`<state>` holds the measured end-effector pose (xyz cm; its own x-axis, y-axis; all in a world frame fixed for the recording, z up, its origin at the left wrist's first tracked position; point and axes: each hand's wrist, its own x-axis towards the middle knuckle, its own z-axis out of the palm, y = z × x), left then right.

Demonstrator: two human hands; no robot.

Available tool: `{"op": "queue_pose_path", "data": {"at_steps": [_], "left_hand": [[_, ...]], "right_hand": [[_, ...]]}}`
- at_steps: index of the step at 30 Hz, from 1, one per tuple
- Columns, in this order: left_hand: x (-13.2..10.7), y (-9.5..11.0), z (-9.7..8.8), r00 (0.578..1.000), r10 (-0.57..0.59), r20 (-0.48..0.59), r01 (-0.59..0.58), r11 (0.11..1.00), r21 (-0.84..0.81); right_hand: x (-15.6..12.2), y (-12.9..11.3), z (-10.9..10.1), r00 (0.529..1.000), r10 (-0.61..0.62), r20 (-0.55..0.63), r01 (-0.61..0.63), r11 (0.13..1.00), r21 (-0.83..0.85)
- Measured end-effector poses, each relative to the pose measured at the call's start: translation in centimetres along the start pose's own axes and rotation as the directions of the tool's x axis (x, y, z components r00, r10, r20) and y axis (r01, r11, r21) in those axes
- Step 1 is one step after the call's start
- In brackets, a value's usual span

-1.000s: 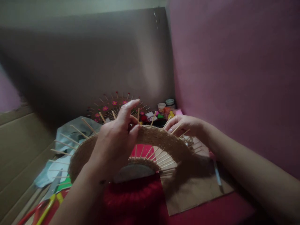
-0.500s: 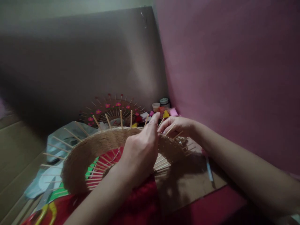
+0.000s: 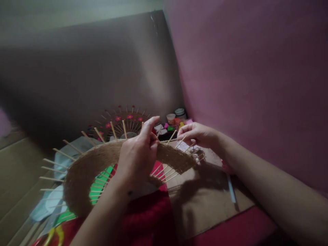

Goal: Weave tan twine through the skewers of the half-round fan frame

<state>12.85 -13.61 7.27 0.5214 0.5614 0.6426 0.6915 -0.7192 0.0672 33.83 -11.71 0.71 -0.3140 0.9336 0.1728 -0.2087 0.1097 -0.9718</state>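
Note:
A curved band woven from brown twine runs through a fan of thin wooden sticks, whose tips jut past its outer edge. My left hand grips the band near its top, thumb and fingers on either side, one finger raised. My right hand is pinched close to the stick tips at the band's right end; whatever thin thing lies between its fingertips is too small to make out. Below it, a loose tangle of twine hangs by the band's end.
Behind stands a finished-looking fan piece with pink flowers. Small coloured packets, a paper cup and a lidded jar sit in the corner. A pale blue stick-like tool lies on cardboard; yellow scissor handles are lower left.
The woven piece has shifted and turned slightly to the left. My left hand has moved left along with it, and my right hand has drawn apart from it.

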Motion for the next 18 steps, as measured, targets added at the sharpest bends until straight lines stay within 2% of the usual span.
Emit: {"op": "queue_pose_path", "data": {"at_steps": [5, 11, 18], "left_hand": [[0.1, -0.6, 0.1, 0.999, 0.015, -0.033, -0.015, 1.000, 0.006], [0.1, -0.6, 0.2, 1.000, 0.016, -0.025, -0.016, 1.000, 0.020], [0.3, -0.9, -0.5, 0.999, -0.015, -0.040, 0.017, 0.999, 0.038]], "right_hand": [[-0.5, -0.6, 0.2, 0.993, -0.119, -0.024, 0.119, 0.993, -0.011], [-1.5, -1.8, 0.5, 0.982, -0.189, -0.028, 0.190, 0.980, 0.055], [-1.2, -1.4, -0.3, 0.989, -0.147, -0.029, 0.141, 0.978, -0.151]]}}
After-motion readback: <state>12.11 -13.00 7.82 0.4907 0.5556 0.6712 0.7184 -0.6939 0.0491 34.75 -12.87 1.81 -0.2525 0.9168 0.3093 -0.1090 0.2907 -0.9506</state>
